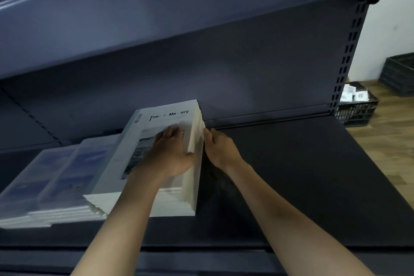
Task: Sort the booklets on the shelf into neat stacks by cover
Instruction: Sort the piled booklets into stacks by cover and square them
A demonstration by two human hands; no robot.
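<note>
Booklets sit on the dark shelf (280, 175), toward its left half, in three stacks. Landmark: the "Time & Memory" stack (143, 159), the tallest one, front and centre. Step in hand looks like squaring up this stack: its right edges are staggered, not yet flush.

Left hand (170, 152) lies flat on the stack's top cover, fingers straight and pressing down, thumb at the right edge. Right hand (220, 148) is just right of the stack, fingers (208, 135) loosely curled and touching its stepped side near the top; grips nothing that I can make out.

Next move, judged: push the right side in while the left hand pins the top, so the edges line up; then check the front edge, also stepped.

Counts: three stacks. Two blue-cover stacks (56, 177) lie just left of the landmark, lower, blurred; whether their covers match, cannot tell. Booklets per stack: too many and too blurred to count. Two dark crates (356, 110) stand on the floor far right of the landmark, beyond the shelf's end.
</note>
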